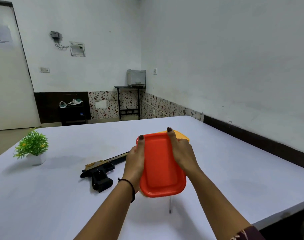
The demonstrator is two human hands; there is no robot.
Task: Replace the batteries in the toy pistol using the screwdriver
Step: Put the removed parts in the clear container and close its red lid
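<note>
Scanning left to right: small potted plant in a white pot sits far left on the surface, which is covered in a pale lilac cloth. Right of it, well apart, the toy pistol lies flat on its side, black with a gold-tan top, barrel pointing away to the right toward my left hand, handle toward me. Batteries not visible.

My left hand clamps the left edge of a container with an orange-red lid, thumb laid along the lid's left rim, palm against the side; black thread band on that wrist. The barrel tip is hidden behind this hand. Container is held up off the surface, tilted so the lid faces me. A yellow base peeks out behind the lid at the far right corner.

My right hand grips the right edge of the same container, thumb on the lid's top right rim, fingers wrapped behind out of view. Both grips closed on the container, lid still on.

Below the container, a thin pale rod with a dark tip lies on the surface, mostly blurred; likely the screwdriver, cannot tell for sure.

Far back in the corner, a grey box on a dark stand.
</note>
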